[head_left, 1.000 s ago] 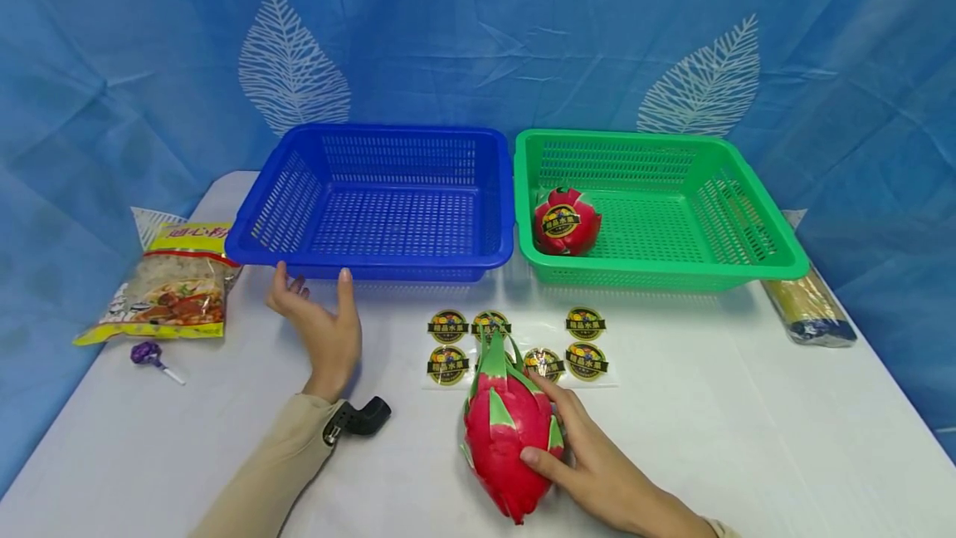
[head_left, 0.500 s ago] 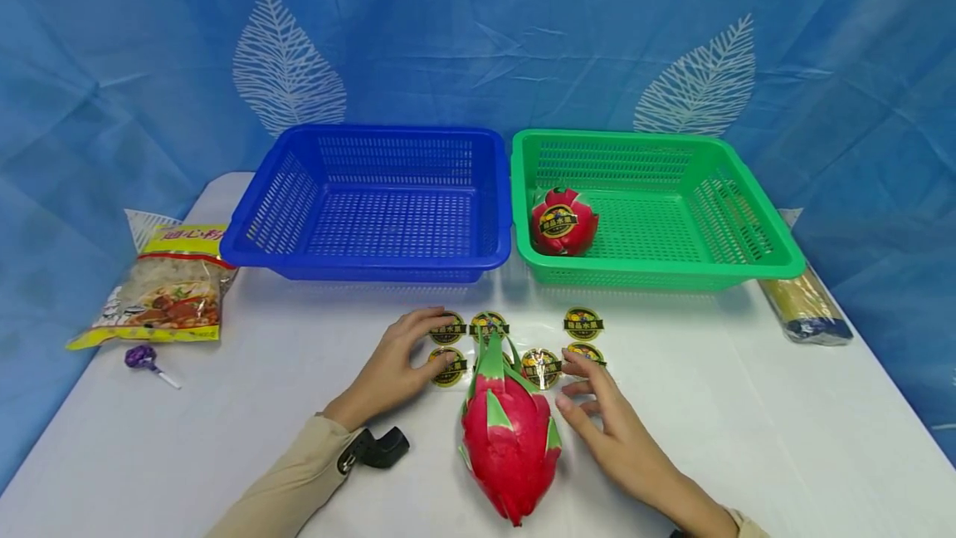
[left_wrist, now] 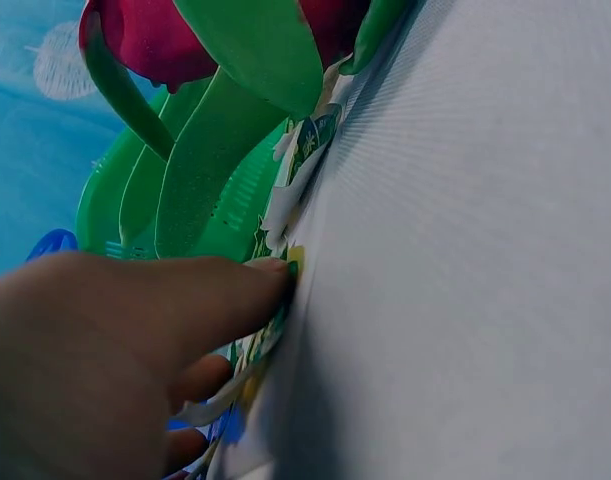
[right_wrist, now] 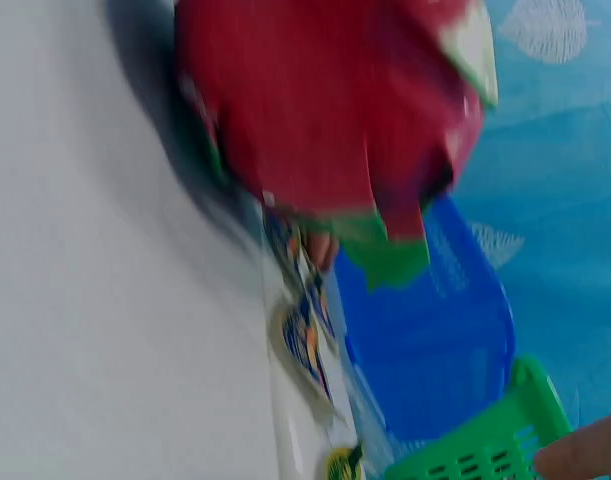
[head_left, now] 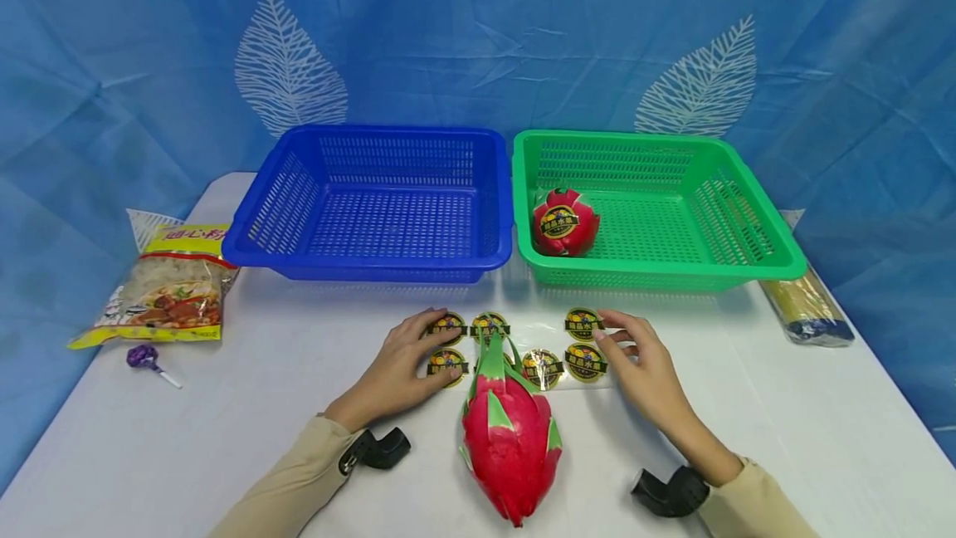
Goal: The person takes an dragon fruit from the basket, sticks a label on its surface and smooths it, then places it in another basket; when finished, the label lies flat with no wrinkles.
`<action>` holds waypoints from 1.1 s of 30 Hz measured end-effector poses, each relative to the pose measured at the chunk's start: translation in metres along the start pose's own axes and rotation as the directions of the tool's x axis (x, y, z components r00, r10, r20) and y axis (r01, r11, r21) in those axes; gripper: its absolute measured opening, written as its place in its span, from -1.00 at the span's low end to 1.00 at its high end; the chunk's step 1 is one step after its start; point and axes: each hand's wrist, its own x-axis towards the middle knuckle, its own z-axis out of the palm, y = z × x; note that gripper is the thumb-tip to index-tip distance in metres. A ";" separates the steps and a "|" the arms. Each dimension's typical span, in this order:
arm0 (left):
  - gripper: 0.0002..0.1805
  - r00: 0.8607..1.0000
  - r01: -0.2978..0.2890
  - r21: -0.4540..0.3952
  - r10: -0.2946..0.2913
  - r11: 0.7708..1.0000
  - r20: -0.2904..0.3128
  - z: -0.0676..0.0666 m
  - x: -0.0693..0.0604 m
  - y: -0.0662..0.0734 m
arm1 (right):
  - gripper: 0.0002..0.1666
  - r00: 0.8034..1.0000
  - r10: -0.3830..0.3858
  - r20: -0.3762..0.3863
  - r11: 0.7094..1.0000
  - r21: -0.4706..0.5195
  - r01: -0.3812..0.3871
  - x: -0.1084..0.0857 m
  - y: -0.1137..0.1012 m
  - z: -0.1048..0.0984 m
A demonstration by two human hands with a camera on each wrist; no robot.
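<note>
A clear sheet [head_left: 536, 332] of round fruit stickers lies on the table. My left hand [head_left: 397, 368] rests on its left end, thumb and fingers over the stickers there; in the left wrist view the thumb [left_wrist: 215, 305] touches the sheet. At the sheet's right end my right hand [head_left: 641, 364] has its thumb and index fingertips beside the upper right sticker [head_left: 584, 325]; whether they touch it I cannot tell. A red dragon fruit [head_left: 511, 447] with green leaves lies between the hands, its leaf tips covering part of the sheet. Neither hand touches it.
Behind the sheet stand a blue basket [head_left: 373, 261] and a green basket [head_left: 642, 271]. Inside the green one sits another dragon fruit [head_left: 586, 235] bearing a sticker. A food bag [head_left: 168, 289] and a purple lollipop [head_left: 143, 356] lie left; a packet [head_left: 810, 310] lies right.
The right hand has let go of the dragon fruit and moved up to the sheet's right end. My left hand has come from near the blue basket down onto the sheet's left end.
</note>
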 end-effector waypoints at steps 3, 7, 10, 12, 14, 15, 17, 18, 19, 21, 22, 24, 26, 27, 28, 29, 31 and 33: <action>-0.42 1.000 -0.002 0.006 0.002 1.000 -0.001 0.000 0.000 0.001 | -0.53 0.998 0.052 0.020 0.998 -0.020 -0.052 0.012 0.003 -0.001; -0.42 1.000 -0.003 0.009 0.003 1.000 -0.001 0.000 0.000 0.002 | -0.51 0.994 0.097 0.058 0.995 -0.038 -0.095 0.025 0.007 0.000; -0.42 1.000 0.001 0.010 -0.001 1.000 0.000 0.000 0.000 0.002 | -0.49 0.990 0.111 0.085 0.993 -0.048 -0.107 0.033 0.008 0.001; -0.42 1.000 0.004 0.009 -0.004 1.000 0.002 0.000 0.000 0.002 | -0.47 0.989 0.115 0.097 0.993 -0.049 -0.111 0.037 0.009 0.003; -0.42 1.000 0.003 0.009 -0.003 1.000 0.000 0.000 0.000 0.002 | -0.46 0.986 0.124 0.107 0.992 -0.052 -0.119 0.039 0.009 0.004; -0.42 1.000 0.003 0.009 -0.003 1.000 0.000 0.000 0.000 0.002 | -0.44 0.985 0.130 0.112 0.991 -0.052 -0.124 0.041 0.010 0.005; -0.42 1.000 0.000 0.008 0.000 1.000 -0.002 -0.001 0.000 0.002 | -0.42 0.981 0.145 0.129 0.989 -0.056 -0.139 0.042 0.010 0.006; -0.42 1.000 -0.001 0.007 0.001 1.000 -0.003 -0.001 0.000 0.003 | -0.40 0.979 0.152 0.136 0.988 -0.062 -0.145 0.042 0.010 0.006; -0.42 1.000 -0.002 0.006 0.002 1.000 -0.004 -0.001 0.000 0.003 | -0.39 0.978 0.157 0.139 0.987 -0.066 -0.149 0.042 0.011 0.007; -0.42 1.000 -0.005 0.006 0.005 1.000 -0.005 -0.001 0.000 0.003 | -0.37 0.976 0.163 0.146 0.985 -0.074 -0.153 0.042 0.012 0.007; -0.42 1.000 -0.006 0.007 0.006 1.000 -0.005 -0.001 0.000 0.003 | -0.36 0.976 0.162 0.147 0.985 -0.076 -0.152 0.042 0.012 0.008; -0.42 1.000 -0.009 0.008 0.009 1.000 -0.005 -0.001 0.000 0.003 | -0.36 0.978 0.153 0.143 0.987 -0.075 -0.143 0.042 0.012 0.008; -0.42 1.000 -0.011 0.010 0.011 1.000 -0.005 -0.002 0.000 0.003 | -0.36 0.979 0.145 0.140 0.988 -0.063 -0.138 0.041 0.012 0.008; -0.42 1.000 -0.013 0.011 0.013 1.000 -0.005 -0.002 0.000 0.003 | -0.36 0.980 0.140 0.138 0.989 -0.057 -0.134 0.041 0.012 0.008; -0.42 1.000 -0.013 0.011 0.013 1.000 -0.006 -0.002 0.000 0.003 | -0.37 0.982 0.135 0.135 0.990 -0.051 -0.129 0.041 0.012 0.008; -0.42 1.000 -0.014 0.012 0.014 1.000 -0.005 -0.002 0.000 0.003 | -0.38 0.983 0.129 0.132 0.991 -0.047 -0.124 0.041 0.012 0.008; -0.42 1.000 -0.013 0.011 0.013 1.000 -0.005 -0.002 0.000 0.003 | -0.40 0.985 0.119 0.127 0.993 -0.037 -0.115 0.040 0.013 0.009; -0.42 1.000 -0.012 0.012 0.012 1.000 -0.004 -0.002 0.000 0.004 | -0.43 0.987 0.109 0.122 0.994 -0.034 -0.106 0.041 0.014 0.009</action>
